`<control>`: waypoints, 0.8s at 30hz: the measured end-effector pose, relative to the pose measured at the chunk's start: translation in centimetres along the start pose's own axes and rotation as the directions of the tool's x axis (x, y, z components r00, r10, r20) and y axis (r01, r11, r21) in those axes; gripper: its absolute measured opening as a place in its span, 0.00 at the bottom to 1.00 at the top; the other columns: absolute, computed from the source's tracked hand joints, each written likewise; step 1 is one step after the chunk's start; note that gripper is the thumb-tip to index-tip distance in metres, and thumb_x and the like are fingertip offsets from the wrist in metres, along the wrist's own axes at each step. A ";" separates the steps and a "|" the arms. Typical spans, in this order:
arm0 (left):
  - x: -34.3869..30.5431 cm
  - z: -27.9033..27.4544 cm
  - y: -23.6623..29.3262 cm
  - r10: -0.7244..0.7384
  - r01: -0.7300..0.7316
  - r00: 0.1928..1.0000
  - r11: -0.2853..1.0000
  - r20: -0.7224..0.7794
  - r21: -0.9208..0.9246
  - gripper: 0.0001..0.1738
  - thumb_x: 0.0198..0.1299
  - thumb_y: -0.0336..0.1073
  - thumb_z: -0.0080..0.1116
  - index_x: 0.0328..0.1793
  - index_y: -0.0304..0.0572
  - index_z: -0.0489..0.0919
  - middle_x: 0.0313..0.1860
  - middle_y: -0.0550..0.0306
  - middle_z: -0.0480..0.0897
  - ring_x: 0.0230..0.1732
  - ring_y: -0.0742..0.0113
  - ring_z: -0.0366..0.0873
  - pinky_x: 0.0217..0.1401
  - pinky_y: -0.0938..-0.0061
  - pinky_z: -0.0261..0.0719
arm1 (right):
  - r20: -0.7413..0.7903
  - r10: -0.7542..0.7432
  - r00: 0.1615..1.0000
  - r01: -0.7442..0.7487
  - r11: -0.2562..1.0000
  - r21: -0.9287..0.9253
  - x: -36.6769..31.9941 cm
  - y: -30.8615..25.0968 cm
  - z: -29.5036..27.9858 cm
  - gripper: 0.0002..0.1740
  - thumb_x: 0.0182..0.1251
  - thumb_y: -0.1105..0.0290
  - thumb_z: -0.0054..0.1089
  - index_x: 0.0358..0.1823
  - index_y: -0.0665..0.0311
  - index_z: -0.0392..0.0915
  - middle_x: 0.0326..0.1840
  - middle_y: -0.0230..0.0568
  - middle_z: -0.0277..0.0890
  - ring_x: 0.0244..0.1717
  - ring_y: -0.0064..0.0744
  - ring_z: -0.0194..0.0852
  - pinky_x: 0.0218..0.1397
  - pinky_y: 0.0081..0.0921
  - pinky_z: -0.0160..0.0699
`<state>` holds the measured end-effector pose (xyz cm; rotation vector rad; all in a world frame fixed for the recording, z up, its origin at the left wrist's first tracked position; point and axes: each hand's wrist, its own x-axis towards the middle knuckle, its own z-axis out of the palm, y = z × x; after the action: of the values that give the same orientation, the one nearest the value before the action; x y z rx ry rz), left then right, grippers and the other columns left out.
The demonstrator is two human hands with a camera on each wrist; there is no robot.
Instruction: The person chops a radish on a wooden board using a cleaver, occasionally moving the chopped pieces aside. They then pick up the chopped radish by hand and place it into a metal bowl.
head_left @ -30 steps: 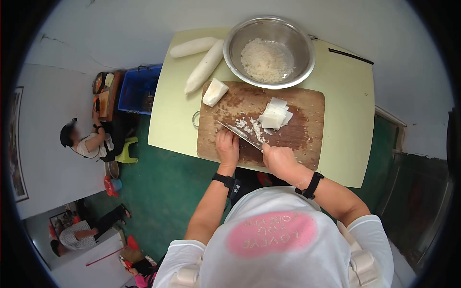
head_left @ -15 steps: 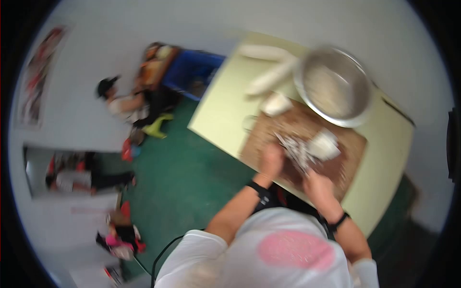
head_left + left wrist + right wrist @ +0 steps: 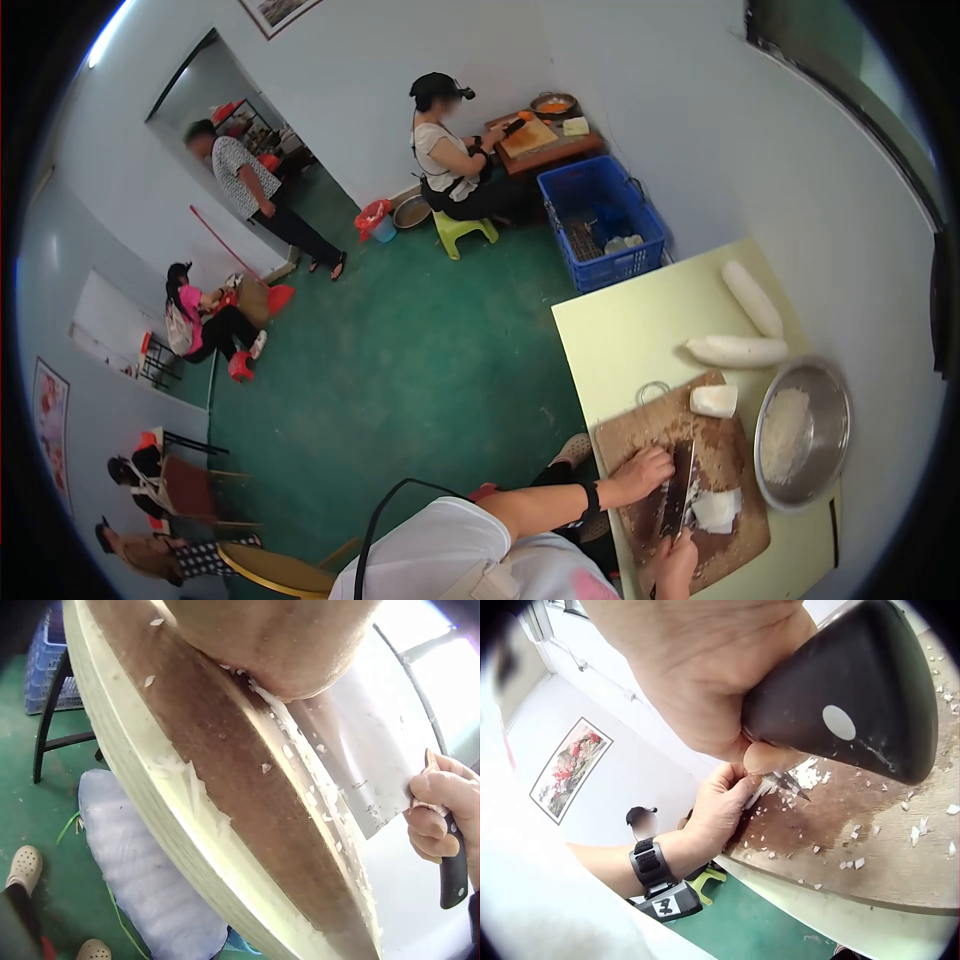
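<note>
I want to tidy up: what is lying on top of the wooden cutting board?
On the cutting board: a radish chunk, white slices, minced bits, the cleaver and the left hand. Whatever lies under hand and blade is hidden.

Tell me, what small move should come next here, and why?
Probably rock the cleaver down through the white bits on the cutting board: the left hand steadies the blade near its tip, and the right hand holds the handle.
</note>
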<state>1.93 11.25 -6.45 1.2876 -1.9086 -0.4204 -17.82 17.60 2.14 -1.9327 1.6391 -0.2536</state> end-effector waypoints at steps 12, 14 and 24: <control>-0.1 -0.1 0.4 0.003 -0.005 0.999 0.998 -0.041 -0.062 0.09 0.48 0.29 0.57 0.37 0.38 0.76 0.41 0.52 0.75 0.48 0.53 0.71 0.53 0.63 0.71 | -0.051 -0.009 0.999 0.004 0.995 -0.098 2.4 -2.7 0.7 0.17 0.66 0.62 0.57 0.44 0.70 0.74 0.25 0.62 0.77 0.30 0.64 0.76 0.33 0.50 0.74; -0.2 -0.2 0.3 0.024 -0.024 1.000 1.000 -0.003 0.007 0.09 0.51 0.31 0.58 0.38 0.39 0.76 0.40 0.52 0.74 0.48 0.54 0.71 0.54 0.63 0.71 | -0.060 0.007 0.998 -0.014 0.993 -0.118 3.0 -1.2 1.9 0.14 0.63 0.65 0.56 0.40 0.71 0.73 0.24 0.61 0.76 0.30 0.64 0.77 0.32 0.51 0.74; -0.3 -0.9 0.5 0.041 -0.041 0.999 0.999 0.004 0.030 0.11 0.49 0.29 0.60 0.40 0.40 0.75 0.42 0.53 0.75 0.48 0.52 0.72 0.53 0.61 0.72 | -0.095 0.024 0.995 -0.034 0.994 -0.107 2.9 -0.9 2.2 0.09 0.61 0.67 0.54 0.35 0.67 0.72 0.23 0.58 0.77 0.29 0.62 0.78 0.33 0.52 0.76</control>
<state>2.40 11.88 -5.70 1.2659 -1.9479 -0.3746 -15.28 15.60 0.22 -2.0028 1.7739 -0.2518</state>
